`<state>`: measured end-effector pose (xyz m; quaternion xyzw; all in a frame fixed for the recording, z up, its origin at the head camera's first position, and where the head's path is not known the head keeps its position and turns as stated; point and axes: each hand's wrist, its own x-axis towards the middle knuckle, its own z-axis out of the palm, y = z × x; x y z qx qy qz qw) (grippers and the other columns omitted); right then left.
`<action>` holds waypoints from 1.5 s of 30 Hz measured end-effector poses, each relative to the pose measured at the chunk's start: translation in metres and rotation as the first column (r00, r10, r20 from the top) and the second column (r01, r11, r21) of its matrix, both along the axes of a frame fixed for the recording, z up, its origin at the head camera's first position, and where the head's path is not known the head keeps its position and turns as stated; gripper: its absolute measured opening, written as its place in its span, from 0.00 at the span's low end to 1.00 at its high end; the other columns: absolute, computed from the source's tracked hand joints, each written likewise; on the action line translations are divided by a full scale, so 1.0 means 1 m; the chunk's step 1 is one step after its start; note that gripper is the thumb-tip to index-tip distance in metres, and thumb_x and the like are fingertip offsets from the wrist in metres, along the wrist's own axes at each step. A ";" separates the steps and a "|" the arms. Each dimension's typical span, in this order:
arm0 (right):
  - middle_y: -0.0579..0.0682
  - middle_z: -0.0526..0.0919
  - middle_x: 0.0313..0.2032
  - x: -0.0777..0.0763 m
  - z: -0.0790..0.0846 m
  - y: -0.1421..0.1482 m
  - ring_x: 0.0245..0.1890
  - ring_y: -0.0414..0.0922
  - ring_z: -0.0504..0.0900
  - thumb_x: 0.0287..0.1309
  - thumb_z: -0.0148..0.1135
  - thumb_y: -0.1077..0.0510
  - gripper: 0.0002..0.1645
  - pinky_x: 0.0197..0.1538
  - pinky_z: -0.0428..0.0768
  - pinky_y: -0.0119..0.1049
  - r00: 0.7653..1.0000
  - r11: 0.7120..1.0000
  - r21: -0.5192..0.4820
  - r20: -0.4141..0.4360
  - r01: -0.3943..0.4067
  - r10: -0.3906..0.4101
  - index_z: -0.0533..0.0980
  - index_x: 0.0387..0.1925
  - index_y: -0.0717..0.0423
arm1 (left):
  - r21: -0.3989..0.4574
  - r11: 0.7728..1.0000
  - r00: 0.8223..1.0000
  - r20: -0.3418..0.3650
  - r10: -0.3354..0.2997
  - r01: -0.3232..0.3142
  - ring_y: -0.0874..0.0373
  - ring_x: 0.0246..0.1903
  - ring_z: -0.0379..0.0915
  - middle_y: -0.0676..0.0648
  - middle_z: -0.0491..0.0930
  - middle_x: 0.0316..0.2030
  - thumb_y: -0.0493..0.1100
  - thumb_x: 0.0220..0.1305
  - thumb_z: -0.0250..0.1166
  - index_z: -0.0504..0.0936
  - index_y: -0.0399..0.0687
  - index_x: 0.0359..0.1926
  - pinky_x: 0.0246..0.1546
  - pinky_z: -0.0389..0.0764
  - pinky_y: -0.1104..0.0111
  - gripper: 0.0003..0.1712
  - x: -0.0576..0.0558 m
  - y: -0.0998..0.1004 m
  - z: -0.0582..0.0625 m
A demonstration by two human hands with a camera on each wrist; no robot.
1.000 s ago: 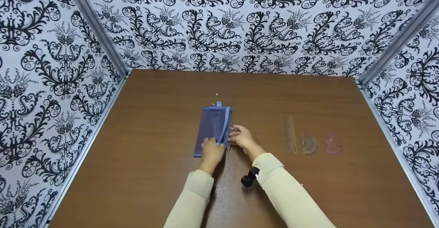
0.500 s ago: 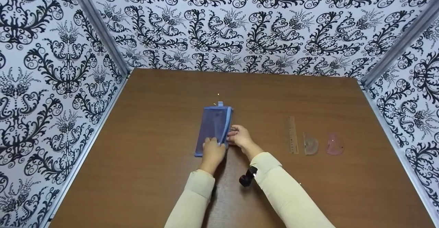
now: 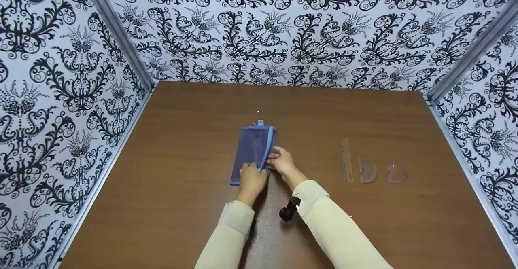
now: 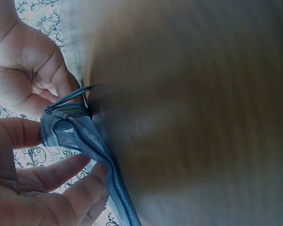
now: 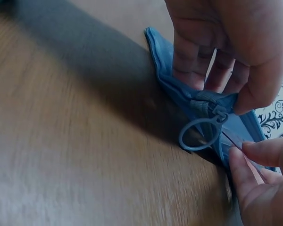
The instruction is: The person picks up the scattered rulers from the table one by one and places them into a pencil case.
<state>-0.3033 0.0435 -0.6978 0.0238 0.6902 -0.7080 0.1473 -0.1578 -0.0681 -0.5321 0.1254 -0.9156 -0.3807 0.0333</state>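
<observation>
1. Since the earlier frame, the right hand (image 3: 282, 161) has come a little closer to the pouch (image 3: 249, 145), and the clear piece (image 5: 254, 170), seen then beside its fingertips, is now hidden in the head view.
2. From my distant place, I see the pouch lying flat on the table (image 3: 182, 139), its long axis running away from the person.
3. The relation that I judge decisive: the zip edge (image 3: 268, 145) lies just left of the right fingertips and faces them, so the right hand is the nearer one to this side.
4. The right thumb and finger are nearly closed, pinching the thin clear piece at the zip edge; how deep it goes inside, I cannot tell.
5. The left hand (image 3: 252, 180) grips the pouch's near end between thumb and fingers, beside the zip ring (image 5: 199, 133).
</observation>
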 end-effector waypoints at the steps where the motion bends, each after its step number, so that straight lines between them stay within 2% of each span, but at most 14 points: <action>1: 0.54 0.80 0.41 -0.007 -0.013 0.000 0.35 0.45 0.83 0.47 0.61 0.77 0.43 0.36 0.83 0.42 1.000 1.000 0.013 0.006 0.000 -0.001 0.61 0.67 0.65 | 0.001 1.000 1.000 0.000 0.001 -0.001 0.34 0.44 0.69 0.29 0.73 0.47 0.39 0.57 0.61 0.78 0.25 0.48 0.49 0.70 0.50 0.22 0.000 0.000 0.000; 6: 0.54 0.82 0.42 -0.037 -0.069 0.000 0.38 0.47 0.84 0.47 0.62 0.77 0.43 0.38 0.84 0.42 0.999 1.000 0.018 0.033 0.003 -0.003 0.65 0.67 0.61 | 0.004 1.000 1.000 0.005 0.002 -0.002 0.34 0.45 0.68 0.29 0.73 0.48 0.40 0.58 0.61 0.77 0.24 0.49 0.50 0.70 0.50 0.23 -0.001 -0.001 0.000; 12: 0.56 0.82 0.45 -0.058 -0.111 -0.001 0.40 0.49 0.85 0.48 0.59 0.76 0.38 0.39 0.84 0.44 0.999 1.000 0.006 0.047 -0.004 0.004 0.71 0.63 0.57 | 0.005 1.000 1.000 0.027 -0.001 0.001 0.34 0.48 0.68 0.29 0.72 0.50 0.41 0.59 0.61 0.76 0.24 0.51 0.52 0.70 0.50 0.24 -0.001 -0.001 0.001; 15: 0.57 0.82 0.45 -0.054 -0.106 -0.001 0.40 0.49 0.85 0.49 0.56 0.76 0.34 0.38 0.84 0.43 0.999 1.000 -0.004 0.044 -0.004 0.004 0.72 0.61 0.59 | 0.008 1.000 0.999 0.034 -0.001 0.001 0.34 0.49 0.68 0.29 0.72 0.51 0.41 0.59 0.61 0.76 0.24 0.52 0.52 0.70 0.50 0.25 -0.001 -0.001 0.001; 17: 0.57 0.83 0.44 -0.043 -0.085 -0.003 0.39 0.49 0.85 0.49 0.54 0.77 0.33 0.38 0.84 0.42 0.999 1.000 -0.002 0.047 0.000 0.000 0.72 0.60 0.63 | 0.007 1.000 1.000 0.029 -0.004 0.004 0.34 0.49 0.68 0.29 0.72 0.51 0.41 0.59 0.61 0.75 0.24 0.53 0.53 0.70 0.50 0.26 -0.001 -0.001 0.001; 19: 0.58 0.83 0.43 -0.039 -0.078 -0.003 0.38 0.49 0.85 0.50 0.53 0.77 0.32 0.38 0.84 0.42 0.999 1.000 0.004 0.041 -0.003 0.003 0.72 0.60 0.66 | -0.003 1.000 1.000 0.015 -0.005 0.005 0.34 0.48 0.68 0.28 0.72 0.50 0.40 0.59 0.62 0.75 0.23 0.52 0.52 0.70 0.50 0.25 -0.001 -0.001 0.000; 24: 0.58 0.83 0.41 -0.059 -0.126 -0.001 0.37 0.49 0.85 0.47 0.59 0.75 0.30 0.37 0.84 0.44 1.000 1.000 0.010 -0.010 0.005 -0.005 0.77 0.55 0.60 | -0.017 1.000 1.000 -0.019 -0.002 0.002 0.34 0.45 0.69 0.29 0.73 0.46 0.40 0.57 0.62 0.77 0.23 0.49 0.49 0.71 0.50 0.24 -0.001 0.000 -0.001; 26: 0.56 0.84 0.39 -0.061 -0.132 -0.001 0.36 0.48 0.85 0.44 0.61 0.75 0.29 0.35 0.84 0.44 0.999 0.999 0.028 -0.041 0.020 -0.018 0.79 0.52 0.58 | -0.013 1.000 1.000 -0.018 0.000 0.000 0.34 0.44 0.69 0.30 0.73 0.45 0.40 0.57 0.62 0.77 0.23 0.48 0.49 0.71 0.50 0.23 -0.001 0.000 -0.001; 28: 0.54 0.84 0.35 -0.051 -0.115 -0.002 0.34 0.46 0.85 0.42 0.62 0.75 0.28 0.33 0.84 0.42 0.996 0.998 0.056 -0.090 0.030 -0.025 0.80 0.50 0.60 | -0.007 1.000 1.000 -0.010 0.002 -0.002 0.34 0.45 0.69 0.29 0.73 0.46 0.40 0.58 0.62 0.77 0.24 0.48 0.49 0.71 0.50 0.23 -0.001 0.000 -0.001; 34: 0.53 0.83 0.31 -0.006 -0.034 -0.005 0.31 0.44 0.83 0.45 0.57 0.73 0.24 0.31 0.83 0.37 0.977 0.993 0.116 -0.215 0.038 -0.012 0.80 0.48 0.67 | 0.000 1.000 1.000 0.005 0.002 -0.002 0.34 0.46 0.69 0.29 0.73 0.47 0.41 0.58 0.62 0.77 0.24 0.49 0.50 0.71 0.49 0.23 -0.001 0.000 -0.001; 36: 0.54 0.83 0.31 -0.003 -0.030 -0.005 0.29 0.43 0.82 0.45 0.55 0.74 0.24 0.30 0.83 0.37 0.967 0.993 0.112 -0.253 0.043 -0.014 0.80 0.47 0.68 | 0.002 1.000 1.000 0.011 -0.003 0.003 0.34 0.46 0.69 0.29 0.73 0.47 0.41 0.59 0.62 0.77 0.24 0.50 0.50 0.71 0.49 0.23 -0.001 0.000 -0.001; 39: 0.53 0.83 0.31 -0.014 -0.050 -0.005 0.29 0.43 0.83 0.46 0.59 0.73 0.21 0.30 0.83 0.39 0.975 0.992 0.119 -0.223 0.050 -0.022 0.82 0.45 0.63 | 0.008 1.000 1.000 0.025 -0.008 0.008 0.34 0.47 0.68 0.29 0.72 0.49 0.41 0.60 0.61 0.76 0.24 0.51 0.51 0.71 0.49 0.24 -0.002 -0.001 -0.001; 42: 0.51 0.82 0.30 -0.041 -0.099 -0.004 0.26 0.43 0.83 0.42 0.62 0.70 0.19 0.25 0.82 0.38 0.970 0.993 0.086 -0.237 0.080 -0.058 0.83 0.41 0.59 | 0.014 1.000 0.999 0.041 -0.010 0.009 0.34 0.49 0.68 0.29 0.72 0.50 0.41 0.61 0.61 0.75 0.25 0.53 0.52 0.71 0.49 0.24 -0.002 -0.001 -0.001; 45: 0.52 0.82 0.29 -0.048 -0.110 -0.004 0.24 0.43 0.82 0.39 0.61 0.69 0.19 0.23 0.82 0.38 0.969 0.992 0.083 -0.235 0.097 -0.075 0.84 0.37 0.54 | 0.016 1.000 0.999 0.045 -0.008 0.008 0.34 0.50 0.68 0.29 0.72 0.51 0.41 0.61 0.60 0.75 0.25 0.53 0.52 0.71 0.49 0.24 -0.002 0.000 -0.001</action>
